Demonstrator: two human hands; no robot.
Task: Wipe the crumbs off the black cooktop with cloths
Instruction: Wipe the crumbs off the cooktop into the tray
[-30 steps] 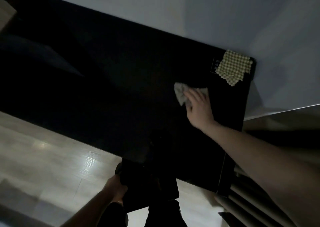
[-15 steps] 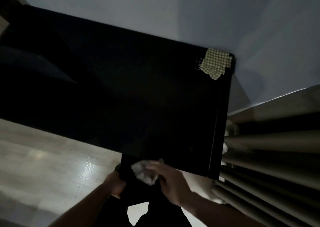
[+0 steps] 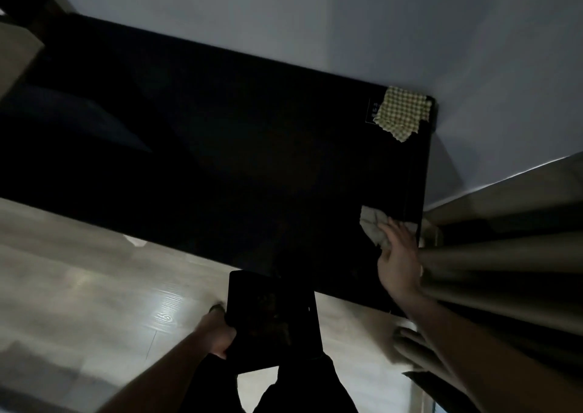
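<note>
Head cam: right hand wiping near the right edge of the cooktop.

From my seat I see the right hand (image 3: 399, 263) with fingers laid mostly flat, pressing a crumpled grey cloth (image 3: 373, 228) onto the glossy black cooktop (image 3: 239, 160) just beside its right edge. A second cloth, green-and-white checked (image 3: 402, 113), lies at the far right corner, well apart. The left hand (image 3: 217, 334) has its fingers curled around the edge of a flat black tray (image 3: 268, 318) held just under the near edge. Too dark to spot crumbs.
</note>
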